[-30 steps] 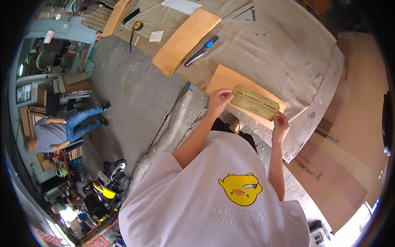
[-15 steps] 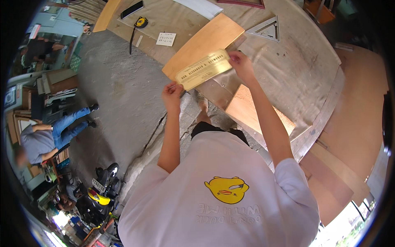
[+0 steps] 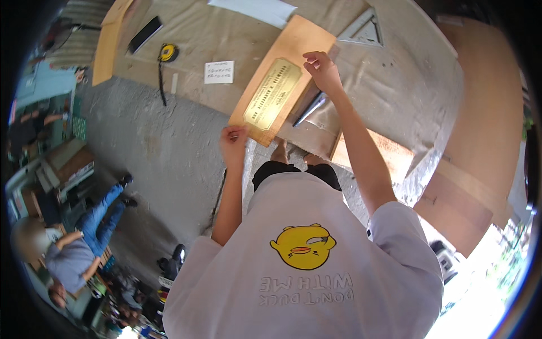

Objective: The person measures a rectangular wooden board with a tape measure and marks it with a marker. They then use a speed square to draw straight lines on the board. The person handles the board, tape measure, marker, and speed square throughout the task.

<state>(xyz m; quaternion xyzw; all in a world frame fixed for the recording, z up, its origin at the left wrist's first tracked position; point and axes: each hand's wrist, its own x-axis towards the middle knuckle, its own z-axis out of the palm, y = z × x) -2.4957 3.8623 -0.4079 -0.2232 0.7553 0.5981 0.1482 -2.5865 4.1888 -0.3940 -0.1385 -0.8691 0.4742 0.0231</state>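
Observation:
A gold engraved plaque (image 3: pixel 271 93) lies lengthwise on an orange-brown wooden board (image 3: pixel 307 39) on the cloth-covered worktable. My left hand (image 3: pixel 232 138) is just beside the lower end of board and plaque, fingers loosely bent and apart, holding nothing. My right hand (image 3: pixel 322 70) hovers at the board's upper right side, open, with fingers bent and empty. A dark marker-like tool (image 3: pixel 309 109) lies right of the board, and a second light wooden piece (image 3: pixel 372 152) sits near the table's edge, partly behind my right forearm.
On the table are a phone (image 3: pixel 145 35), tape measure (image 3: pixel 168 52), white note (image 3: pixel 219 72), metal triangle (image 3: pixel 361 28) and another board (image 3: pixel 110 45). Brown sheets (image 3: pixel 463 169) stand right. A seated person (image 3: pixel 70 254) and a motorbike (image 3: pixel 175 265) are on the left.
The plaque, earlier held between both hands, now lies on the upper board. Both hands have released it and moved slightly apart from it. The person on the left has shifted lower in view.

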